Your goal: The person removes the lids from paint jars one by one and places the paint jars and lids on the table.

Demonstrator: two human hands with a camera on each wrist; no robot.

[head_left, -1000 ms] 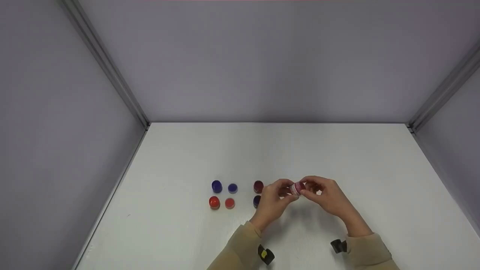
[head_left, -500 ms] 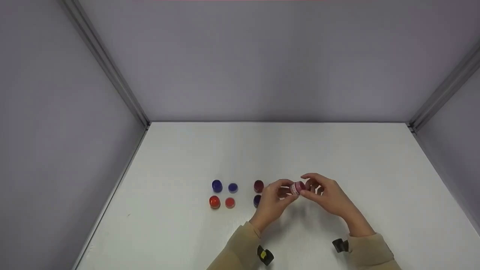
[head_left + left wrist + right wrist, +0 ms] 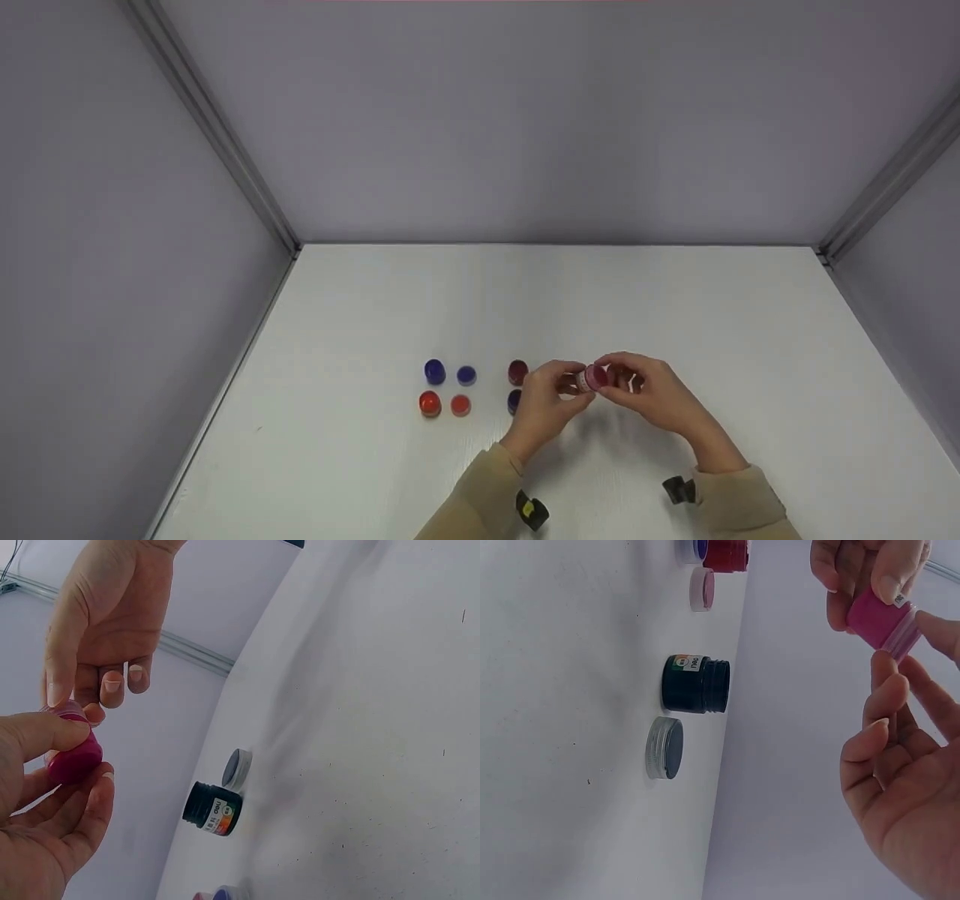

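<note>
From my remote seat, both hands are up off the white tabletop (image 3: pixel 675 315), meeting over its near middle. The left hand (image 3: pixel 544 405) has its thumb and fingers curled around a small round pink paint jar (image 3: pixel 595 377), holding the jar body. The right hand (image 3: pixel 652 394) pinches the jar's clear lid end with its fingertips (image 3: pixel 891 581), the other fingers loosely curled behind it. So the jar sits in the air between the two hands, not touching the table.

The wrist views show more of it: the jar looks magenta with a clear ribbed rim (image 3: pixel 881 622), and it's tilted sideways rather than upright.

On the table just left of the left hand there's a dark open jar with a small label (image 3: pixel 214 810) and a silver-rimmed round lid (image 3: pixel 237 767) lying just beside it. The head view shows a dark red pot (image 3: pixel 517 371) behind those. Further left sits a little square of four: a blue pot (image 3: pixel 434 370), a blue lid (image 3: pixel 466 375), a red pot (image 3: pixel 429 403) and a red lid (image 3: pixel 460 405).

Tan sleeves (image 3: pixel 487 487) cover both forearms.
</note>
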